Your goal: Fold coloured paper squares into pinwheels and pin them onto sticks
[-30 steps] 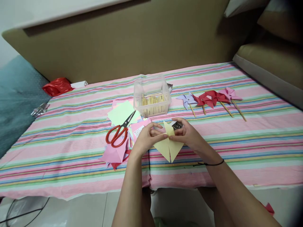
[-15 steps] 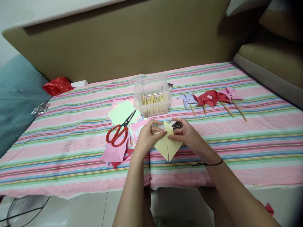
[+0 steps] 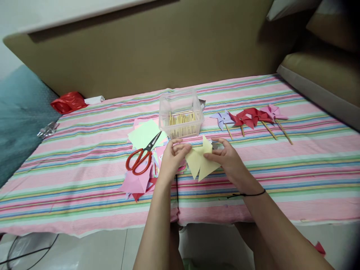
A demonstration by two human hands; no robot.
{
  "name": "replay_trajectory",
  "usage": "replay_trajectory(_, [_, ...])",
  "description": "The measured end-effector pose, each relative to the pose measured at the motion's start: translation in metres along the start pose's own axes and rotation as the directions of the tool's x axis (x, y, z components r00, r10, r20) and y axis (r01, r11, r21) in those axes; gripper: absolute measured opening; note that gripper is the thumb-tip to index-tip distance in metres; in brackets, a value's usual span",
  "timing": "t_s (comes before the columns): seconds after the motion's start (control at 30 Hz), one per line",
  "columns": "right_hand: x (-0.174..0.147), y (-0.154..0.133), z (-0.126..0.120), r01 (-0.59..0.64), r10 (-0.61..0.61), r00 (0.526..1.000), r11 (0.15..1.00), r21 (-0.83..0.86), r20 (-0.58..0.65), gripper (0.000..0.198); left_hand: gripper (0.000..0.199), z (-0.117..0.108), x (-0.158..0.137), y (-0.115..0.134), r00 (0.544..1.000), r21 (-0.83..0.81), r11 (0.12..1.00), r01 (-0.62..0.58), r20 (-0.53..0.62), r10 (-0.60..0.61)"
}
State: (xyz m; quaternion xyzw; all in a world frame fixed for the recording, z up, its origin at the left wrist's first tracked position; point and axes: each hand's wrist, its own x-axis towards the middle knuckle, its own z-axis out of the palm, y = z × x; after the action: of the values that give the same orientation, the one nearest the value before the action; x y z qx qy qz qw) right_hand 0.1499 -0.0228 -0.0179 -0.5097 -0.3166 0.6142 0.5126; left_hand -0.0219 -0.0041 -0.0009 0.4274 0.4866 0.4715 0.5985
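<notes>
A pale yellow square of paper (image 3: 209, 167) with slits cut in from its corners is held up between my two hands, over the striped cloth. My left hand (image 3: 174, 156) pinches its left corner between thumb and fingers. On the other side, my right hand (image 3: 225, 154) grips the paper near its upper right, thumb on the front face. One pointed flap stands up at the top, and a slit gapes at the bottom. Left of my left hand lie red-handled scissors (image 3: 143, 153), resting on a pile of coloured paper sheets (image 3: 146, 132).
A clear plastic box (image 3: 181, 101) of thin wooden sticks (image 3: 182, 123) stands behind my hands. Several finished paper pinwheels (image 3: 250, 117) lie to the right. Pink paper (image 3: 137, 180) and red scraps are at the left, a red plastic bag (image 3: 69, 102) farther back.
The yellow paper has tilted and risen slightly, and its bottom slit has spread wider. My left hand has slid out to its left corner; my right hand has shifted slightly right.
</notes>
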Motion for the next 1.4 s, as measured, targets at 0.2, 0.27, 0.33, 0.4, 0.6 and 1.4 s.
replay_trajectory(0.2, [0.0, -0.003, 0.002, 0.037, -0.027, 0.997, 0.989, 0.144, -0.076, 0.077, 0.071, 0.011, -0.003, -0.003, 0.99, -0.137, 0.98, 0.141, 0.02, -0.14])
replay_trajectory(0.27, [-0.001, -0.002, 0.005, 0.036, -0.028, 0.998, 0.992, 0.121, -0.064, 0.078, 0.075, 0.017, -0.004, -0.005, 0.994, -0.15, 0.982, 0.112, 0.023, -0.11])
replay_trajectory(0.33, [-0.002, -0.001, 0.008, 0.036, -0.032, 0.998, 0.995, 0.094, -0.05, 0.079, 0.074, 0.021, -0.004, -0.007, 0.997, -0.158, 0.985, 0.076, -0.021, -0.08])
replay_trajectory(0.4, [-0.003, 0.0, 0.01, 0.038, -0.035, 0.999, 0.996, 0.081, -0.041, 0.078, 0.074, 0.024, -0.003, -0.008, 0.995, -0.168, 0.984, 0.049, -0.078, -0.063])
replay_trajectory(0.6, [-0.003, 0.002, 0.011, 0.057, -0.054, 0.998, 0.996, 0.067, -0.039, 0.076, 0.078, 0.025, -0.002, -0.011, 0.981, -0.202, 0.979, 0.025, -0.181, -0.062])
replay_trajectory(1.4, [-0.005, -0.002, 0.012, 0.02, -0.019, 1.0, 0.999, 0.047, -0.021, 0.086, 0.068, 0.019, -0.002, -0.006, 0.99, -0.028, 0.999, -0.043, -0.133, 0.039])
